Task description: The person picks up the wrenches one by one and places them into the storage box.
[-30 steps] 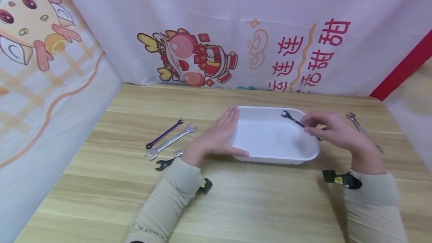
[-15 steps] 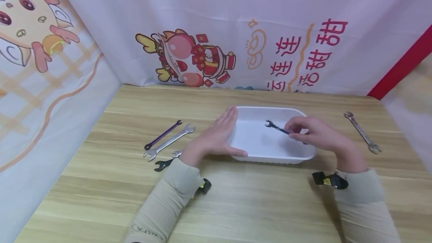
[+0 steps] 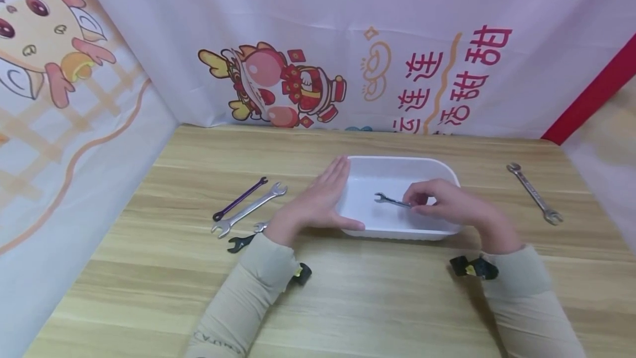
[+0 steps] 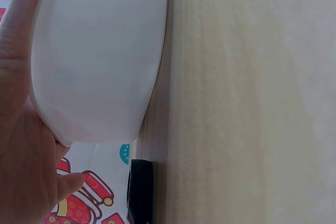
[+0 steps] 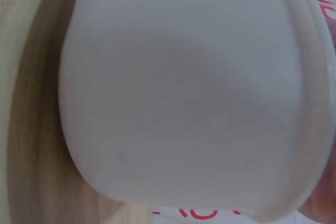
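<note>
Pinching a small wrench (image 3: 391, 200), the right hand's grip (image 3: 444, 201) holds it inside a white tray (image 3: 397, 233); bottom contact is unclear. The left hand's grip (image 3: 323, 198) spreads against the tray's left end. A purple wrench (image 3: 240, 199) lies farther left on the bench (image 3: 377, 291).

A slim metal open-end wrench (image 3: 393, 200) is held slanting over the floor of a white, oblong, round-cornered tray (image 3: 397, 235), forked head leftward, rear end hidden. The tray sits open side up on the counter (image 3: 372, 303).

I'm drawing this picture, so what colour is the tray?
The tray is white; the head view shows it best.
</note>
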A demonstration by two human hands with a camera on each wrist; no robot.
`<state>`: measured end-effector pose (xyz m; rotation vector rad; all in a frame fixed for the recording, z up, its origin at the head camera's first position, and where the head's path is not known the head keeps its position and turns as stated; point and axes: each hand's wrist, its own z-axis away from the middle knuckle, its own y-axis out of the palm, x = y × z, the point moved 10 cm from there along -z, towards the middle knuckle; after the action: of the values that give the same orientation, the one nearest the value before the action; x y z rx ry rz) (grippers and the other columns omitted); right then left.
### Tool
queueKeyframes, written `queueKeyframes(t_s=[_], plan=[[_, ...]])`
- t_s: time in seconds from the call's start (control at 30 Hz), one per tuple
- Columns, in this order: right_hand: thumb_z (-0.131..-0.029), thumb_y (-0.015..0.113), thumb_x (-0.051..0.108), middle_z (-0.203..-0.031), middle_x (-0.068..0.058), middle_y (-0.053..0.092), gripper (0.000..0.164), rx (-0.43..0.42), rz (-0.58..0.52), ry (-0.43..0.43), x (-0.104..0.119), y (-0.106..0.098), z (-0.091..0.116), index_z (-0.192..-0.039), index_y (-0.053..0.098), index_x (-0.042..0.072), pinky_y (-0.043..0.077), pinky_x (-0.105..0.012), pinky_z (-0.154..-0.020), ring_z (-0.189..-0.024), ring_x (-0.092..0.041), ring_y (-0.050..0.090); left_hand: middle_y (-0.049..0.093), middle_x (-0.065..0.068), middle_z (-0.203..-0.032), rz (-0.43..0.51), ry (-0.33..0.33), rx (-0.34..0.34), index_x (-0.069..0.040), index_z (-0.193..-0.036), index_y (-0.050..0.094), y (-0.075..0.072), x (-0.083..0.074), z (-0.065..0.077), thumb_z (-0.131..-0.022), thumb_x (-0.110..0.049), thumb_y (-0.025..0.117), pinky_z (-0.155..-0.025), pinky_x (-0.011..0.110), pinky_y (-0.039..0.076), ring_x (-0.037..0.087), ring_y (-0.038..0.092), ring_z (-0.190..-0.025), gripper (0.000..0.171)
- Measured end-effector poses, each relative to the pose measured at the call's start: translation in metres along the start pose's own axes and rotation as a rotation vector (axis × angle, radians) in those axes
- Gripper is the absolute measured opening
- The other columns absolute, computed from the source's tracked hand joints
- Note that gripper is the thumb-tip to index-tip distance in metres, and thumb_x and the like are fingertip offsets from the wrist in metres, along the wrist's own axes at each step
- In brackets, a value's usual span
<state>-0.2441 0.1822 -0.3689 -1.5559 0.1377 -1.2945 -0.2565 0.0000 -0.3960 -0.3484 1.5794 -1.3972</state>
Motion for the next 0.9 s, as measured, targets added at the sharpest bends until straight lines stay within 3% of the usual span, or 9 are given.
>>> queueKeyframes(t_s=[0.17,0.57,0.9], plan=[[-0.093,0.069,0.014,-0.102,0.006,0.070,0.016,0.041,0.003,-0.017,0.002,0.010,-0.005,-0.109,0.071,0.017,0.053,-0.030,-0.091,-0.096,-0.013,0.060,-0.018,0.000,-0.167,-0.004,-0.003,-0.003,-0.014,-0.158,-0.011,-0.001,0.000,0.001,-0.071,-0.080,0.067,-0.126,0.039,0.004,0.016,-0.015,-0.154,0.134],[-0.094,0.067,0.015,-0.096,0.009,0.069,0.013,0.097,0.009,-0.054,0.004,0.026,-0.011,-0.104,0.072,0.022,0.053,-0.027,-0.088,-0.090,-0.009,0.061,-0.020,-0.001,-0.165,-0.006,0.004,-0.006,-0.012,-0.158,-0.011,-0.001,-0.001,0.001,-0.071,-0.079,0.067,-0.126,0.038,0.004,0.015,-0.016,-0.154,0.135],[-0.095,0.067,0.016,-0.095,0.007,0.070,0.013,0.135,-0.013,-0.020,0.003,0.035,-0.013,-0.105,0.073,0.022,0.053,-0.027,-0.086,-0.088,-0.011,0.061,-0.020,0.000,-0.165,-0.011,0.005,-0.005,-0.011,-0.158,-0.011,-0.001,-0.002,0.002,-0.070,-0.079,0.068,-0.125,0.038,0.004,0.017,-0.016,-0.154,0.136]])
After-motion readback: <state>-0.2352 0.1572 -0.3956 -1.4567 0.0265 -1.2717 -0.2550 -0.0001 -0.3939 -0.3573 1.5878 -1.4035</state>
